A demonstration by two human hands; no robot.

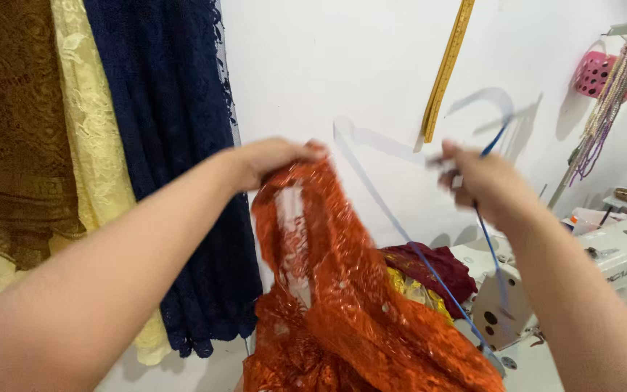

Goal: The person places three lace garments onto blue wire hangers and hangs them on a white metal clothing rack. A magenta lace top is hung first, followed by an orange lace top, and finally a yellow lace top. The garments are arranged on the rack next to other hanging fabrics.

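Orange lace fabric (342, 290) gripped by left hand (273, 158); right hand (477, 181) holds blue-white tape (429, 268); white wall (328, 65) behind.

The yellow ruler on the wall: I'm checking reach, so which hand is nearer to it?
Right. The right hand is just below the yellow ruler's lower end, holding a blue tape measure; the left hand is further left, gripping orange lace fabric.
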